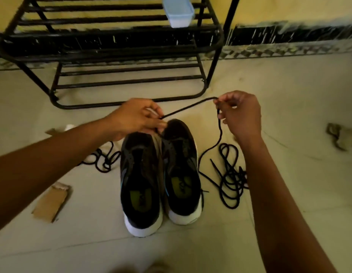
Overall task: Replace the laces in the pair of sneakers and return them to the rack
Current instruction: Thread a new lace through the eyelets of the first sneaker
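Note:
Two black sneakers with white soles stand side by side on the floor, heels toward me: the left sneaker [139, 180] and the right sneaker [181, 170]. Neither shows a lace across its tongue. A black lace [191, 107] is stretched between my hands above the toes. My left hand [135, 119] pinches one end near the right sneaker's toe. My right hand [240, 115] pinches the lace farther along, and the rest hangs down to the floor. Another black lace [229, 178] lies coiled right of the sneakers. More lace [104, 158] lies left of them.
A black metal shoe rack [116, 46] stands just beyond the sneakers, with a pale plastic container [179, 12] on an upper shelf. A piece of cardboard [51, 201] lies on the tiled floor at the left. A crumpled scrap [336, 134] sits at the far right.

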{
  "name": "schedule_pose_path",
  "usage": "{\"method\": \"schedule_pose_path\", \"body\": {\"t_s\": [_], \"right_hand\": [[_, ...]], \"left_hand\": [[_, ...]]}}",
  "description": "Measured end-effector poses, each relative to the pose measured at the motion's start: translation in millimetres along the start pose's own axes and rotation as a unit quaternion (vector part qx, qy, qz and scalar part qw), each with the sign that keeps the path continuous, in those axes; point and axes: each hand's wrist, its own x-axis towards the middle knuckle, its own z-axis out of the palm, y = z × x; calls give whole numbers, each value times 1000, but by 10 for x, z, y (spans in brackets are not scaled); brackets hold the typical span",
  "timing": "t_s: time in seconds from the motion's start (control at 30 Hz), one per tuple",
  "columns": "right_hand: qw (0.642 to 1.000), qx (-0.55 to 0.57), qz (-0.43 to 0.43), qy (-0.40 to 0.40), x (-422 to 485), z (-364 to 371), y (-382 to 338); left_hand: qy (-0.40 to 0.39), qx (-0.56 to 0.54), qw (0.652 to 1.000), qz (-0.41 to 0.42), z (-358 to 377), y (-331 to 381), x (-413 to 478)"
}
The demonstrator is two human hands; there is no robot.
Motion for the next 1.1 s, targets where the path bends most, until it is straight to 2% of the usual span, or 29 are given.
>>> {"method": "schedule_pose_path", "body": {"t_s": [0.13, 0.23, 0.33, 0.43, 0.5, 0.57, 0.67, 0.83, 0.97, 1.03, 1.1], "right_hand": [[994, 43, 77, 56, 153, 60, 242], [991, 58, 112, 41, 202, 209, 340], [996, -4, 86, -26, 126, 404, 398], [992, -54, 5, -111, -69, 536, 315], [983, -10, -13, -183, -200, 592, 203], [965, 35, 8, -260, -304, 601, 122], [947, 23, -4, -320, -386, 598, 112], [955, -29, 5, -296, -383, 521, 182], [966, -28, 71, -247, -320, 378, 296], [969, -6, 100, -226, -322, 327, 299], [969, 49, 125, -207, -341, 319, 264]], "left_hand": [[92, -128, 986, -61, -124, -394, -126], [137, -235, 959, -81, -149, -522, -178], [145, -300, 939, -85, -52, -525, -186], [138, -348, 924, -81, 69, -455, -149], [141, -372, 915, -74, 121, -398, -99], [142, -391, 907, -62, 163, -349, -56], [143, -411, 899, -48, 185, -291, -9], [205, -468, 859, -31, -7, -175, 41], [275, -506, 817, -17, -231, -206, 89], [285, -473, 833, -24, -233, -235, 91], [253, -346, 902, -59, -135, -261, 50]]}}
